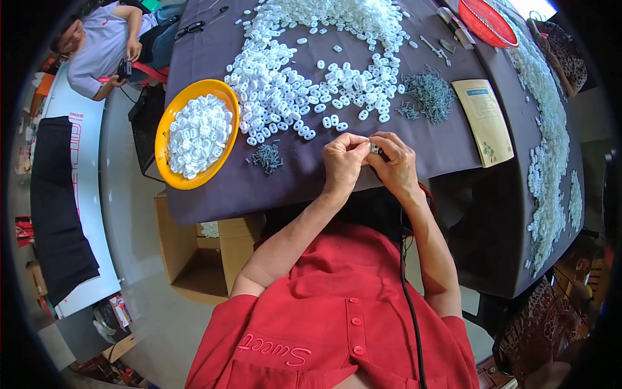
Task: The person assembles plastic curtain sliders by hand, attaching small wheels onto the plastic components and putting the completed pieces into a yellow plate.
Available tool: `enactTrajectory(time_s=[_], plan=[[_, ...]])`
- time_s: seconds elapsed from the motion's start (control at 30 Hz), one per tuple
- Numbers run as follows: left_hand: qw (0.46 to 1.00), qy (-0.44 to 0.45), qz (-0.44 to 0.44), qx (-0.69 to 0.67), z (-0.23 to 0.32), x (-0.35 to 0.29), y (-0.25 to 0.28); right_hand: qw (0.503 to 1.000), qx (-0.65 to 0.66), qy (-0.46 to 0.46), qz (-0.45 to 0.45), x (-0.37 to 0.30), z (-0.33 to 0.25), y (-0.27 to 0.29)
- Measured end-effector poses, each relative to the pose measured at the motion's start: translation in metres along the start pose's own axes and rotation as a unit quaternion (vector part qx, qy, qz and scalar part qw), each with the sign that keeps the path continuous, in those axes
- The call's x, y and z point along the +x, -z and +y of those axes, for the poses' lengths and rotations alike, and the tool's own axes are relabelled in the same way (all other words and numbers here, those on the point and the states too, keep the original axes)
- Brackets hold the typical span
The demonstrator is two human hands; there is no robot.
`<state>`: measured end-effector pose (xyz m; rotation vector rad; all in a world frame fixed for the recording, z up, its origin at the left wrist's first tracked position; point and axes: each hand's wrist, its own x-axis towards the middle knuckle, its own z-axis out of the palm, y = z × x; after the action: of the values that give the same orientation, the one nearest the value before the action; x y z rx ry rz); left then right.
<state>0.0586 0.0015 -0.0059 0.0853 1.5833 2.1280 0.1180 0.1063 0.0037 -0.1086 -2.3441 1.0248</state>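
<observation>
Both hands, the left (343,162) and the right (394,162), are meeting just over the near edge of the desk (214,202), thumbs and forefingers pinching together around a small part (374,148). The fingers are hiding most of it, so I cannot tell exactly what it is; that close grip is probably steadying something tiny.

White two-holed pieces (272,71) are spreading from the far edge toward the hands, likely so that single ones are lying within easy reach. A pile of grey screw-like pins (429,96) is sitting to their right, and a smaller cluster of pins (266,158) is lying near the near edge on the left, perhaps keeping a supply by each hand. An orange bowl (170,170) is standing at the near left corner, holding many white pieces, presumably keeping them apart from the loose spread.
</observation>
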Motion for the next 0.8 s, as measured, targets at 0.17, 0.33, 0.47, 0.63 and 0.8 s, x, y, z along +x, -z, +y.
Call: enactTrajectory(time_s=[0.17, 0.33, 0.47, 0.63, 0.8], plan=[[1.000, -0.004, -0.007, -0.005, -0.0034, 0.0017, 0.0019, 1.000, -0.010, 0.003, 0.005, -0.0026, 0.0010, -0.0023], [1.000, 0.011, -0.001, -0.010, -0.0031, 0.0024, 0.0011, 1.000, -0.014, 0.013, 0.010, -0.0032, 0.0026, -0.0024], [1.000, 0.016, 0.001, -0.010, 0.0010, 0.0018, 0.0004, 0.999, -0.025, 0.026, 0.012, -0.0023, 0.0029, -0.0039], [0.999, 0.030, 0.007, -0.014, 0.0036, 0.0017, -0.0002, 0.999, -0.032, 0.037, 0.021, -0.0041, 0.0063, -0.0058], [0.999, 0.045, -0.001, -0.015, 0.0041, 0.0024, 0.0009, 0.997, -0.051, 0.053, 0.031, -0.0042, 0.0075, -0.0069]])
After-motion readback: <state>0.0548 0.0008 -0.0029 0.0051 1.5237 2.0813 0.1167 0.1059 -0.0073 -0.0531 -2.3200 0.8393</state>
